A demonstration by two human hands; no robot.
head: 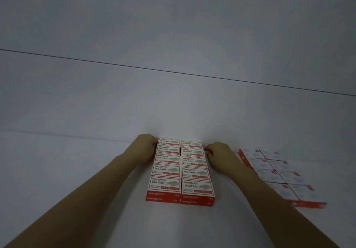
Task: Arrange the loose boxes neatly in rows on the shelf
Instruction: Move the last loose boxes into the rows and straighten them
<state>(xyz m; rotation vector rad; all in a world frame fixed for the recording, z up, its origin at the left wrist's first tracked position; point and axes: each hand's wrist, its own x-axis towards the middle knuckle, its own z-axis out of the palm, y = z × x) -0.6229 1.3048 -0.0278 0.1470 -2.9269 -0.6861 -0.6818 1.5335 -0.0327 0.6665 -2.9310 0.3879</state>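
Red-and-white cardboard box block point(181, 168), long axis near-far, sits between left hand point(147, 146) and right hand point(218, 152); curled fingers clamp far-end sides.

Bare forearms outstretched and converging, left hand point(148, 147) and right hand point(218, 153) knuckles-up, fingers curled inward

In front of you, the block of boxes point(181, 168) has white tops framed in red, each with dark lettering, a grey picture and a red strip. Its near sides are red with white lettering. To your right, the blurred second block point(277, 176) is white with red patches and red sides. The shelf point(77, 170) is pale grey.
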